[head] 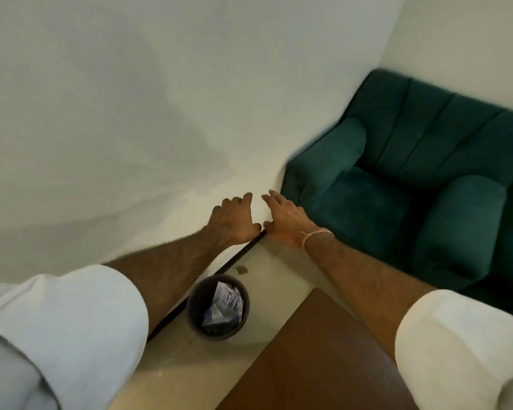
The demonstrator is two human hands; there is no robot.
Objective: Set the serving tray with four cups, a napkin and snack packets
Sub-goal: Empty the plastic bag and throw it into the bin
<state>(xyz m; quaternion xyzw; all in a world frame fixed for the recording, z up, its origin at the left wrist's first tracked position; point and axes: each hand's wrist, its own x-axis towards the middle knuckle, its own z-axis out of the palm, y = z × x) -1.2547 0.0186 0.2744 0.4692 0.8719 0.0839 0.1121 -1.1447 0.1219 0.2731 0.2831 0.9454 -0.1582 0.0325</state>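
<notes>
Fingers of both bare hands, left hand and right hand, reach forward spread and released, holding nothing, above a dark round wastebasket, a brown wooden desk corner at near right, with no task items in view.

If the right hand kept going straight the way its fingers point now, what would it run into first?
Most likely the white wall. The right hand is empty, fingers spread, pointing up and slightly left toward the corner, passing just left of the green armchair. Depth is unclear, so the armchair's near arm might brush it instead.
</notes>
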